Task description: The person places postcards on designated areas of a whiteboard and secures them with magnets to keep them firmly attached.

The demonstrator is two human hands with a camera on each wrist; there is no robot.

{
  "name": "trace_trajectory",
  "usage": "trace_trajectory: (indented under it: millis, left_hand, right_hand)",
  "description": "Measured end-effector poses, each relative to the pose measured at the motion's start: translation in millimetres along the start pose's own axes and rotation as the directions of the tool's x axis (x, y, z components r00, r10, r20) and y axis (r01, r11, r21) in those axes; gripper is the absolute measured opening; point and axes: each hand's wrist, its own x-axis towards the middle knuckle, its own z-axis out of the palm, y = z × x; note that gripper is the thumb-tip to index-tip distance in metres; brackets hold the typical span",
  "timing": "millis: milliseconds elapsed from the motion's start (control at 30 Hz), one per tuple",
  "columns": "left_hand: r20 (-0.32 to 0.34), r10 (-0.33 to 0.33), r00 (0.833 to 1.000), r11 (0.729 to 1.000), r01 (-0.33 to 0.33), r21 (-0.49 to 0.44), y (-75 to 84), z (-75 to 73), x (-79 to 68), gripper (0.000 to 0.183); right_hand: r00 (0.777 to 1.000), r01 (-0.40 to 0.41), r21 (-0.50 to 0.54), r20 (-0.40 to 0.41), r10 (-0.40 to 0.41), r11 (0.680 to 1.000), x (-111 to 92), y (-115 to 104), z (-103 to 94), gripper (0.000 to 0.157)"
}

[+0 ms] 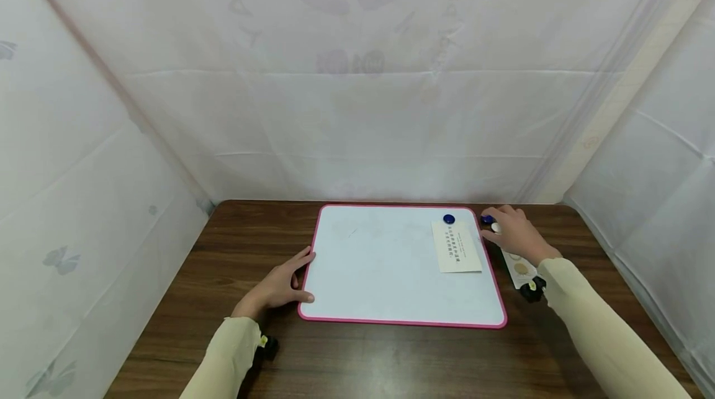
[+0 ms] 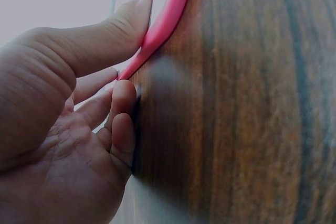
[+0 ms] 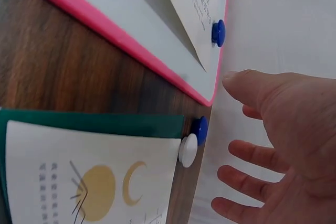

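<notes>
A whiteboard (image 1: 374, 268) with a pink frame lies on the brown wooden table. On its upper right, a round blue magnet (image 1: 449, 219) sits at the top of a printed card (image 1: 458, 253). My left hand (image 1: 279, 285) rests at the board's left edge, thumb over the pink frame (image 2: 168, 27) and fingers beside it. Past the board's right edge, my right hand (image 1: 516, 234) reaches with spread fingers over another blue magnet (image 3: 200, 129) and a white magnet (image 3: 188, 150). The right wrist view shows nothing in that hand.
Right of the board lies another card (image 3: 47, 145) with gold shapes, over a dark green sheet (image 3: 105, 123). White curtains (image 1: 346, 138) hang behind the table and along both sides. Brown tabletop (image 1: 223, 256) extends left of the board.
</notes>
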Motion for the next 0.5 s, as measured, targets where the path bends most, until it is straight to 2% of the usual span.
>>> trace_trajectory:
  millis: [333, 500]
  left_hand:
    - [0.000, -0.011, 1.000, 1.000, 0.011, -0.007, 1.2, -0.3, -0.1, 0.094]
    - [-0.003, -0.020, 1.000, 1.000, 0.020, 0.001, 2.8, -0.9, -0.3, 0.094]
  right_hand:
    - [1.000, -0.001, 0.007, 0.009, 0.001, 1.000, -15.8, 12.3, -4.3, 0.058]
    - [0.999, -0.042, 0.018, 0.031, 0.041, 0.999, -22.1, 17.1, -5.5, 0.059]
